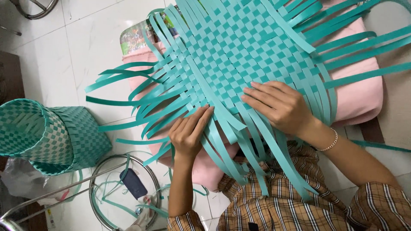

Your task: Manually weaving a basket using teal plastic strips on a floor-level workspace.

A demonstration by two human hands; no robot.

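Seen from above: a teal woven mat [239, 51] of flat plastic strips, spread over a pink cushion [364, 98] on the lap, filling the view from centre up to 12 o'clock. Woven part dense and checkered; loose strips [128, 92] fanning out at 9 o'clock, more hanging down toward 6 o'clock, others running off at 3 o'clock.

Left hand [188, 132] at about 7 o'clock from the mat's centre, fingers half curled, tips pressing on the loose strips at the woven edge; whether a strip is pinched underneath cannot be told. Right hand [278, 105] at about 5 o'clock, open and flat, palm down, fingers spread on the weave, holding it in place, gripping nothing. Thin bracelet [330, 143] on the right wrist.

Probably light, springy material: strips thin, smooth, likely slippery, bending easily but wanting to spring back. Woven centre stiffer; unfinished edge likely to loosen if pulled. Best taken by a single strip close to the woven edge, pinched flat, with the other palm pressing the weave down.

At 9 o'clock on the white floor [85, 47], a finished basket [47, 134] in teal and white, lying on its side. Below it, at 7 o'clock, a round metal stool [96, 192] with strip scraps on it.
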